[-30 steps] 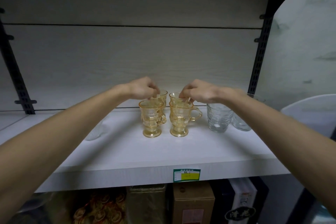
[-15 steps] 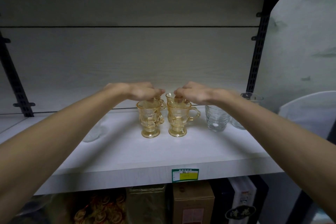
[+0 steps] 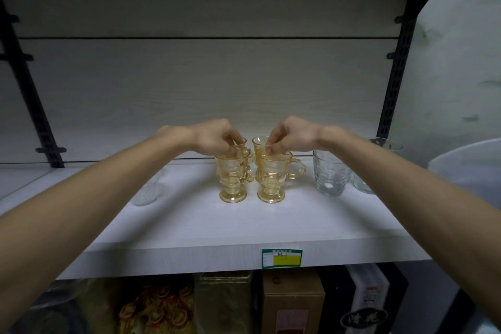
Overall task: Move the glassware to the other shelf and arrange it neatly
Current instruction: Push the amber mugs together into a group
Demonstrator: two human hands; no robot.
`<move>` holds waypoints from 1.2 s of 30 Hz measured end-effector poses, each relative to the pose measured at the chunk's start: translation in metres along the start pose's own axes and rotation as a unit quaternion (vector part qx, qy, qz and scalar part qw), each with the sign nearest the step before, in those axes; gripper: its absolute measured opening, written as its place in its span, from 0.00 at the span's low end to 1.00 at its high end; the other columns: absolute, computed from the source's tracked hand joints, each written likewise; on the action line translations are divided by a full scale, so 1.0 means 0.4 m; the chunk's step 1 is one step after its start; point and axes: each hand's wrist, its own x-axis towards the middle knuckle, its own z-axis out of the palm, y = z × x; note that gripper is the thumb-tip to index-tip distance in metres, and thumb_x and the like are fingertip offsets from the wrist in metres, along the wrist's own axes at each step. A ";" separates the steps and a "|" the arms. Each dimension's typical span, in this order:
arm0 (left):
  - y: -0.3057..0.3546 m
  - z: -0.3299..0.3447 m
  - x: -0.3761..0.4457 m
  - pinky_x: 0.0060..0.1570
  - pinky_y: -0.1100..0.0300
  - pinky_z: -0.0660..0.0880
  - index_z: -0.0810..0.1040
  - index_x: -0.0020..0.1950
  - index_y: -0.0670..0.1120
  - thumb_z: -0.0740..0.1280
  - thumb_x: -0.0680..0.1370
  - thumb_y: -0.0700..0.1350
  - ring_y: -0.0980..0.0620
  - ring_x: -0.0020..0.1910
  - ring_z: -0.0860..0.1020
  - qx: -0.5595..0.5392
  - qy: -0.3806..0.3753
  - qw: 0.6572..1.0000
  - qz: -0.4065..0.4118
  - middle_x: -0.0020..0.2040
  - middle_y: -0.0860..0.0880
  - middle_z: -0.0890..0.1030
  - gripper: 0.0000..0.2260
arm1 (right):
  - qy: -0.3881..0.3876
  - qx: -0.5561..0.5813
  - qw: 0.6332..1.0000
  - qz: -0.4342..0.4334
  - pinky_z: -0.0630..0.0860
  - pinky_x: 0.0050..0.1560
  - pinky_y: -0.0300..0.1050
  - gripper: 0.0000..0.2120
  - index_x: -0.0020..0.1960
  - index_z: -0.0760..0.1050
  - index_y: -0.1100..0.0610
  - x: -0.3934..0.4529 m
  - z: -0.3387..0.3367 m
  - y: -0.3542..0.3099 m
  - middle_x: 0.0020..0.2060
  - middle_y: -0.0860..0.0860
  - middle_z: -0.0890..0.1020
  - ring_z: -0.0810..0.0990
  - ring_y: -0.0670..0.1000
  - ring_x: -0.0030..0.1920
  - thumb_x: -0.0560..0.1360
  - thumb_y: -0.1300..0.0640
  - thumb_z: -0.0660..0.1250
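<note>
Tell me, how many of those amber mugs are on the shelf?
4. Front left mug under the left hand, front right mug under the right hand, and two behind them: back left, back right. More may be hidden.

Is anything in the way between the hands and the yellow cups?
Nothing visible is. The left hand and the right hand are already at the rims of the front amber cups, fingers dipping inside. The clear tumbler stands off to the right.
</note>
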 end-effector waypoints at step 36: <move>0.057 0.025 -0.098 0.49 0.55 0.77 0.84 0.56 0.42 0.65 0.80 0.39 0.46 0.48 0.80 -0.006 0.014 0.997 -0.070 0.48 0.47 0.84 0.09 | 0.013 -0.068 0.998 0.012 0.73 0.59 0.42 0.12 0.59 0.84 0.55 -0.040 -0.016 -0.034 0.59 0.52 0.84 0.80 0.53 0.61 0.79 0.52 0.69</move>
